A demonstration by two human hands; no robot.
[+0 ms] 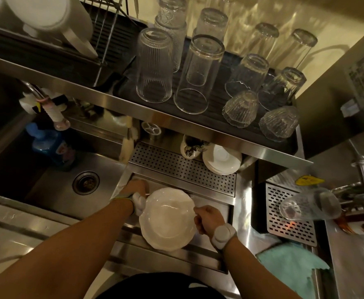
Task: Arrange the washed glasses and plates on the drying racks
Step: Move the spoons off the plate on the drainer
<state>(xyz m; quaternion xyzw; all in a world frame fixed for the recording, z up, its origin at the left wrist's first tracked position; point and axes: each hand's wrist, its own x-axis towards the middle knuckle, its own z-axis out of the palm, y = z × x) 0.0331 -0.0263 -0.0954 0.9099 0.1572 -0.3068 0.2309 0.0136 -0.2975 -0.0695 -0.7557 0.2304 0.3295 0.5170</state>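
Observation:
A white scalloped plate (168, 219) is tilted up toward me over the steel recess below the shelf. My right hand (207, 219) is closed on its right rim. My left hand (134, 187) sits at the plate's upper left rim, blurred, and I cannot make out its grip. Several glasses (155, 65) stand upside down on the black drying tray (252, 134) on the upper shelf. White plates (47, 16) stand in the wire rack at the top left.
A stack of white saucers (222, 160) and a mug rest on the perforated drain plate (176, 167) under the shelf. The sink (54, 190) holding a blue soap bottle (47, 143) lies to the left. A glass (310, 206) lies sideways at right above a teal cloth (293, 264).

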